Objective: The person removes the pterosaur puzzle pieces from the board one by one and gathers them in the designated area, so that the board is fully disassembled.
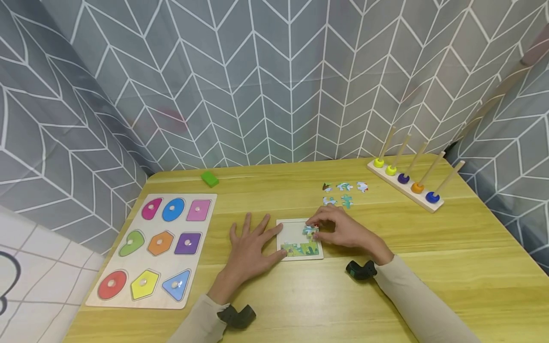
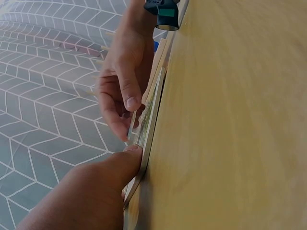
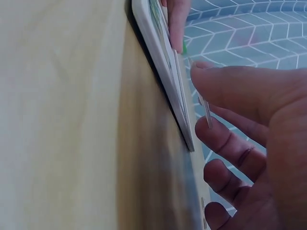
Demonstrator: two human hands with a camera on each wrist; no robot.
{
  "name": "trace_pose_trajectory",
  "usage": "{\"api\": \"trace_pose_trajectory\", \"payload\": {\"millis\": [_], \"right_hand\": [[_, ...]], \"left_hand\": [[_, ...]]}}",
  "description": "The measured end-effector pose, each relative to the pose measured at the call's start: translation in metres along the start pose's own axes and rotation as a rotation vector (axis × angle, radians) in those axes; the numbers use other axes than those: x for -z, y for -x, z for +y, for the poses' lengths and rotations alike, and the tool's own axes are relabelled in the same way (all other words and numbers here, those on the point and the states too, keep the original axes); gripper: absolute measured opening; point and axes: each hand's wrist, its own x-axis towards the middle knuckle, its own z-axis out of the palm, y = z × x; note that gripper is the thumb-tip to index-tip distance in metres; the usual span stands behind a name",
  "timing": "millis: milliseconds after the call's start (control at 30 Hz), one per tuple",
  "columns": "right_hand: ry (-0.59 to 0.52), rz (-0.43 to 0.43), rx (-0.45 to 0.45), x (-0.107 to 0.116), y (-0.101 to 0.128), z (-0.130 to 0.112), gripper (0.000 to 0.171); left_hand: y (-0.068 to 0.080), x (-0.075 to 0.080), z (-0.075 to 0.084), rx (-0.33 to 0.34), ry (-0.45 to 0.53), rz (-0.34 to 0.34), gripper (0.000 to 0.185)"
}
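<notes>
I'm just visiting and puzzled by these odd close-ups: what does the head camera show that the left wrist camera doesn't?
Only the head view shows the shape-sorting board, green block, ring-and-peg rack and five loose puzzle pieces. Only the left wrist view shows the puzzle tray's thin edge side-on. Both show the left hand steadying the tray, and the right hand pinching a piece over it.

1. Surface point(image 1: 429, 267): yellow wood grain, smooth, satin sheen.
2. Puzzle tray point(image 1: 296, 236) on it: white glossy card.
3. Shape board point(image 1: 128, 267), left of the tray: pale wood, glossy painted pieces.
4. Backdrop curtain point(image 1: 274, 76): matt cloth.
</notes>
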Motion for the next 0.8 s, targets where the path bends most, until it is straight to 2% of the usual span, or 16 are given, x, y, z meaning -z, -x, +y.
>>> {"api": "trace_pose_trajectory", "payload": {"millis": [367,533,800], "right_hand": [[-0.064,0.091,-0.030,0.015,0.005,0.018,0.027],[-0.084,0.132,-0.090,0.028,0.010,0.026,0.027],[-0.056,0.189,-0.203,0.045,0.020,0.039,0.028]], "left_hand": [[0.001,-0.001,-0.001,-0.005,0.011,0.010,0.067],[0.001,-0.001,-0.001,-0.004,0.010,0.010,0.067],[0.001,-0.001,-0.001,-0.005,0.001,0.013,0.067]]}}
